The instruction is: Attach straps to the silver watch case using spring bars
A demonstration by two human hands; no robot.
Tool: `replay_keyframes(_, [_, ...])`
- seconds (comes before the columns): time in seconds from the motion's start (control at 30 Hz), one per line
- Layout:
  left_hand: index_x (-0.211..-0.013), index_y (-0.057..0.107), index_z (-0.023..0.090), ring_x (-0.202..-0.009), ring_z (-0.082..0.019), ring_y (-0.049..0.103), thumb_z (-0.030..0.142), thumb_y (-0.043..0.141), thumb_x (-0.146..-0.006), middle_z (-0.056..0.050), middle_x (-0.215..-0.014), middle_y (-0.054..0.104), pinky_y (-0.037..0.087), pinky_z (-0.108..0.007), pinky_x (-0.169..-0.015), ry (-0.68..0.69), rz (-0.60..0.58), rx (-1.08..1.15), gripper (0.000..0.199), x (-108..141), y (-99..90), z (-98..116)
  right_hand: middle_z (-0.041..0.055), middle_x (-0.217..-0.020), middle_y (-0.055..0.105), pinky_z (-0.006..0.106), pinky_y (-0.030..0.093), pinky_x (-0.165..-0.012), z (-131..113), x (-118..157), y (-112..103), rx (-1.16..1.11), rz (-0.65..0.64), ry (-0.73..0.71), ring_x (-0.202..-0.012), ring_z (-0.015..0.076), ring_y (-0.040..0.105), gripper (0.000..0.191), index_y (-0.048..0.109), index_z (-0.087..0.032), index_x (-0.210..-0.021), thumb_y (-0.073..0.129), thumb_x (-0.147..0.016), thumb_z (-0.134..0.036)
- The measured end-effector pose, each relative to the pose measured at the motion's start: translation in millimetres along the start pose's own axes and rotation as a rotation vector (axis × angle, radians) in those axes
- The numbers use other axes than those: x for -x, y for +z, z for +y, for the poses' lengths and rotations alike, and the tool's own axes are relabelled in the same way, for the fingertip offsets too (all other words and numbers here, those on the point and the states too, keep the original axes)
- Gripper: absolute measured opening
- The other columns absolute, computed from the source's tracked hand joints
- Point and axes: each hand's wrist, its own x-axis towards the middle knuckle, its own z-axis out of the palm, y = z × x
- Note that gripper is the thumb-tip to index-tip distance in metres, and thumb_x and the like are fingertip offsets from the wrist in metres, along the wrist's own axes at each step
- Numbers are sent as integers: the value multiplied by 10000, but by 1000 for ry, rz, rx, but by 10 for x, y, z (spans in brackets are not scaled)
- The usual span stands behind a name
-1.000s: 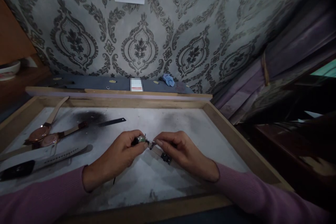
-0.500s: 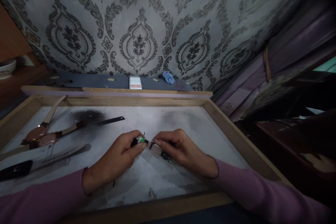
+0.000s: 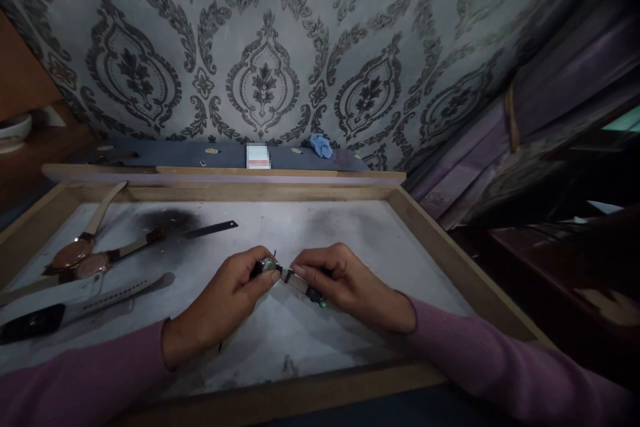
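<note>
A small watch (image 3: 270, 264) with a greenish face is pinched between the thumb and fingers of my left hand (image 3: 227, 300). Its light strap with dark parts runs down to the right, towards a dark end with a green glint. My right hand (image 3: 345, 283) grips the strap close to the watch case, thumb against forefinger. Both hands are closed and nearly touch over the middle of the white-bottomed wooden tray (image 3: 350, 193). The fingers partly cover the strap.
Two rose-coloured watches (image 3: 73, 253) lie at the tray's left, above a black watch (image 3: 35, 323) with a perforated strap. A dark flat blade (image 3: 213, 229) is near the back. Behind the tray are a small box (image 3: 258, 156) and a blue crumpled cloth (image 3: 321, 146).
Both hands stay almost where they were, still on the watch and strap. The green shine on the watch face has dimmed, and the view has shifted slightly.
</note>
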Motion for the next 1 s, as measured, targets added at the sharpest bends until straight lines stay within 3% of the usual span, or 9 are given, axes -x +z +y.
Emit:
replay_keyframes(0.5, [-772, 530, 164, -442, -66, 233, 259, 488, -849, 97, -543, 300, 178, -210, -428, -7, 3, 22, 129, 7, -12, 4, -36, -577, 429, 197, 294, -469, -4, 15, 38, 0, 22, -17, -521, 70, 346, 269, 611, -114, -749, 492, -916, -287])
replay_keyframes(1.0, [-783, 539, 164, -411, -60, 258, 234, 470, -862, 110, -496, 301, 203, -201, -418, 16, -14, 40, 127, 2, -45, 35, 32, -720, 621, 218, 408, -591, -29, 9, 6, -26, 15, -47, -640, 93, 506, 278, 696, -92, -911, 475, -933, -261])
